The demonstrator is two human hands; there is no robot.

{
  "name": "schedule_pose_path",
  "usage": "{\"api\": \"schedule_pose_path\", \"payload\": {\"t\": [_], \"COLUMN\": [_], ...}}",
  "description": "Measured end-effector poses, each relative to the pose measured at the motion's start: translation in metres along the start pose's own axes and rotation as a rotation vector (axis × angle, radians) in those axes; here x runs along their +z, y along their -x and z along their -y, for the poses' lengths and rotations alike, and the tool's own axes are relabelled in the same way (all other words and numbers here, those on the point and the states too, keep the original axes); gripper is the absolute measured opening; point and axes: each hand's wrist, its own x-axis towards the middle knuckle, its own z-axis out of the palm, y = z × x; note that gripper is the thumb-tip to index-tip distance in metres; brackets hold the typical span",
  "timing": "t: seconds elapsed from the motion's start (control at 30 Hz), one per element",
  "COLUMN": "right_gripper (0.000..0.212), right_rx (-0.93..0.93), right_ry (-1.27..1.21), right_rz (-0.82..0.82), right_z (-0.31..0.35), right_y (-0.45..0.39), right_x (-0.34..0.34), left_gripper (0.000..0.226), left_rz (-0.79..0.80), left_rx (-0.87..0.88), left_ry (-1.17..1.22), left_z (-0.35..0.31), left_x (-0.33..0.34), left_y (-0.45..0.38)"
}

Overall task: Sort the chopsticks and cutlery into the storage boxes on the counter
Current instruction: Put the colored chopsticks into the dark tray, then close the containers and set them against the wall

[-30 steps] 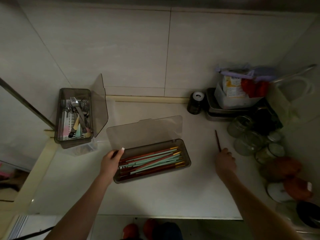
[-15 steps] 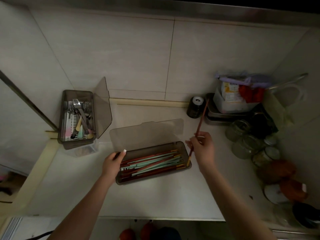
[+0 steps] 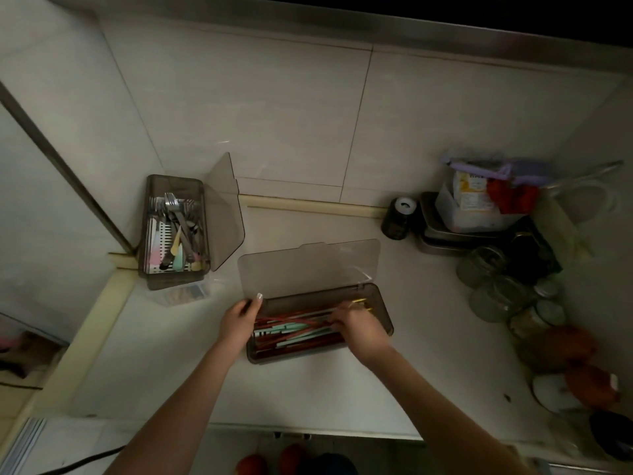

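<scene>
A long smoky plastic chopstick box (image 3: 383,317) lies open in the middle of the white counter, its lid (image 3: 308,265) standing up behind it. Red and teal chopsticks (image 3: 291,329) fill it. My left hand (image 3: 238,320) grips the box's left end. Over the right half of the box, my right hand (image 3: 356,325) holds a red chopstick (image 3: 287,318) that lies slanted across the others. A second smoky box (image 3: 150,214) with forks, spoons and pastel-handled cutlery (image 3: 178,231) stands open at the back left.
Glass jars (image 3: 496,286) crowd the right side, with a stack of metal trays (image 3: 445,238), a white tub (image 3: 476,214) and a dark canister (image 3: 399,217) behind them. Orange-lidded containers (image 3: 582,358) sit at the front right. Tiled walls close the back and left.
My right hand picked a red chopstick off the counter at the right, carried it left and lowered it into the chopstick box. My left hand stayed on the box's left end.
</scene>
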Motion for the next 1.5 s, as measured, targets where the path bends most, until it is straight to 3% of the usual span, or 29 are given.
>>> {"api": "schedule_pose_path", "payload": {"t": [0.13,0.27,0.5,0.67,0.8,0.9,0.97,1.07,1.23,1.37,1.43,1.5], "right_gripper": [0.025,0.03,0.028,0.029,0.038,0.052,0.045,0.028,0.036,0.033,0.045,0.06], "right_rx": [0.085,-0.027,0.059,0.069,0.208,0.463,0.511,0.503,0.514,0.59,0.676,0.629], "right_ry": [0.165,0.292,0.163,0.067,0.027,-0.242,-0.466,-0.432,-0.493,-0.803,-1.093,-1.22], "right_rz": [0.037,0.052,0.094,-0.068,-0.327,-0.374,-0.302,-0.255,-0.285,-0.337,-0.316,-0.214], "right_z": [0.009,0.014,0.007,-0.013,-0.037,-0.053,-0.061,-0.065,-0.074,-0.081,-0.084,-0.088], "right_y": [-0.004,-0.006,-0.013,-0.012,-0.005,0.004,0.004,0.003,-0.002,-0.002,-0.004,-0.005], "right_x": [0.004,0.002,0.006,-0.003,-0.013,-0.015,-0.012,-0.012,-0.028,-0.041,-0.05,-0.06], "left_gripper": [0.027,0.025,0.03,0.025,0.021,0.026,0.03,0.027,0.026,0.021,0.027,0.03], "left_rz": [0.008,0.016,0.023,0.013,0.027,0.039,0.045,0.047,0.07,0.156,0.195,0.21], "left_rx": [0.0,0.012,0.03,0.047,0.044,0.057,0.077,0.118,0.158,0.064,-0.042,-0.116], "left_ry": [0.021,0.026,-0.029,-0.028,-0.055,-0.111,-0.162,-0.179,-0.108,0.133,0.359,0.477], "left_z": [-0.001,-0.004,-0.004,-0.008,-0.009,-0.014,-0.02,-0.032,-0.066,-0.071,-0.075,-0.075], "left_x": [-0.001,-0.001,-0.001,0.0,0.0,0.0,0.002,0.008,0.023,0.026,0.024,0.02], "left_y": [0.002,0.004,0.003,0.005,0.003,-0.002,-0.007,-0.015,-0.032,-0.038,-0.032,-0.028]}}
